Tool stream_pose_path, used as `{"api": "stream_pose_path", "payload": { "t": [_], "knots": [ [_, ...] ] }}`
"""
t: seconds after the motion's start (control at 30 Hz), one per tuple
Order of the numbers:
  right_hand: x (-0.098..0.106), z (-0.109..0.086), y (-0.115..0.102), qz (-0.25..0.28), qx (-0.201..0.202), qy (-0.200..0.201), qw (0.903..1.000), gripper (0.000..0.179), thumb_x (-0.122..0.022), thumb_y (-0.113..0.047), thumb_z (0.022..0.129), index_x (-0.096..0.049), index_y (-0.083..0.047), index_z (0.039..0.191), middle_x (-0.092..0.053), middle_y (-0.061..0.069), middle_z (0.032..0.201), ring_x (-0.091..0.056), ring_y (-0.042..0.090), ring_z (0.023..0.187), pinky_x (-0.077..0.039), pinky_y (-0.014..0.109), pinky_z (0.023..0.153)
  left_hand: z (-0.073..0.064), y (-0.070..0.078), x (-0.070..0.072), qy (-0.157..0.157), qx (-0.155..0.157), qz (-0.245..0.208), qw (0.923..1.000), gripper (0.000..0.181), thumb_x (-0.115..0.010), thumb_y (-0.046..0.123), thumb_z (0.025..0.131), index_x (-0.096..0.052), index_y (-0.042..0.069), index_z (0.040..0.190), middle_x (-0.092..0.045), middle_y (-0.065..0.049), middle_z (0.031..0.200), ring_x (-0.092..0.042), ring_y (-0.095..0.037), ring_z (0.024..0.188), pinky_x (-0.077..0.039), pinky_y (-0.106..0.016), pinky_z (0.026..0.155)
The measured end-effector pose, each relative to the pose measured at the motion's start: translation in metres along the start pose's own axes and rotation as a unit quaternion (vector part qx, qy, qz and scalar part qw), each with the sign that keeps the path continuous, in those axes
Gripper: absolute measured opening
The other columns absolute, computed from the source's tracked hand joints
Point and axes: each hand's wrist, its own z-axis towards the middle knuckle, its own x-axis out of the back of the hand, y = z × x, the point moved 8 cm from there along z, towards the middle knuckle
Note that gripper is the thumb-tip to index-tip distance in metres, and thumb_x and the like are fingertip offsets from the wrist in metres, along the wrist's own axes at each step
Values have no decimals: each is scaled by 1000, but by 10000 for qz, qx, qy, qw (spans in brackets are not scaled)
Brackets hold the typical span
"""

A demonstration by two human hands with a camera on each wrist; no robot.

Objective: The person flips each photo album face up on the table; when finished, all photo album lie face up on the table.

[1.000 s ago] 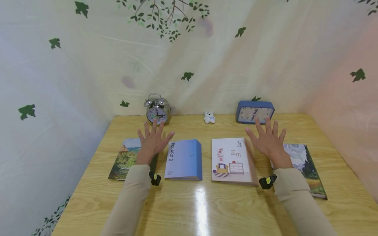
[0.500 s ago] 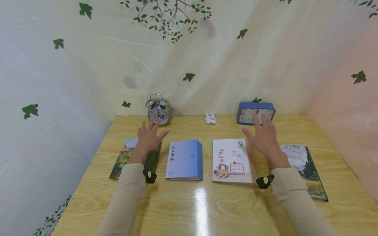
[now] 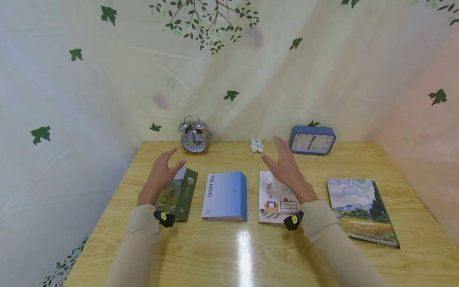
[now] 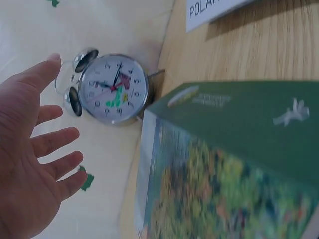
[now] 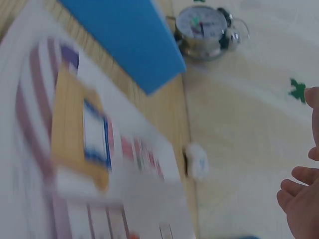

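My left hand [image 3: 159,175] hovers over the green photo album [image 3: 185,195] at the left, thumb apart from the fingers, holding nothing. In the left wrist view its fingers [image 4: 57,142] are spread beside the album's dark green spine [image 4: 239,109], with the silver alarm clock [image 4: 113,89] beyond. My right hand [image 3: 288,171] is above the white album [image 3: 267,187] with a drawn armchair and drawers, and covers part of it. Nothing is in that hand. Between the two hands lies the blue POLAROID album [image 3: 224,195].
At the back of the wooden table [image 3: 226,255] stand a twin-bell alarm clock [image 3: 194,137], a small white bear figure [image 3: 256,145] and a blue rectangular clock [image 3: 312,140]. A landscape-painted album [image 3: 362,211] lies at the right. A leaf-print cloth [image 3: 229,71] hangs behind.
Both hands have moved to the left, the right one from beside the landscape album to over the white album. Their fingers have come closer together. The albums and clocks stay put.
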Motion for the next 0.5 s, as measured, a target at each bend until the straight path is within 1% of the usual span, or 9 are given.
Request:
{"api": "stream_pose_path", "payload": {
  "t": [0.17,0.27,0.4,0.5],
  "knots": [
    [-35,5,-27,299,184,-213,9992,77,-53,-45,96,-14,-13,154,-17,13,159,-18,32,146,-23,53,116,-16,-22,11,-122,429,-112,9989,72,-48,46,98,-26,2,150,-30,-26,151,-26,-44,139,-25,-60,110],
    [-56,5,-44,468,334,-267,9980,76,-55,-44,95,-18,-11,153,-21,14,157,-21,32,145,-24,52,115,-26,-32,16,-153,585,-164,9980,73,-47,48,98,-25,3,151,-31,-26,150,-27,-45,138,-28,-62,107],
    [-86,2,-66,530,426,-382,9970,76,-57,-44,94,-22,-10,152,-25,13,156,-24,31,144,-26,50,115,-38,-42,20,-224,559,-273,9978,72,-49,45,98,-25,2,151,-31,-28,150,-29,-47,136,-30,-62,106],
    [-108,-3,-82,607,500,-572,9953,76,-57,-44,94,-23,-11,152,-26,13,156,-24,29,144,-25,48,116,-46,-52,20,-316,565,-373,9972,72,-49,44,98,-25,3,151,-31,-27,150,-30,-47,135,-30,-60,108]
  ]
}}
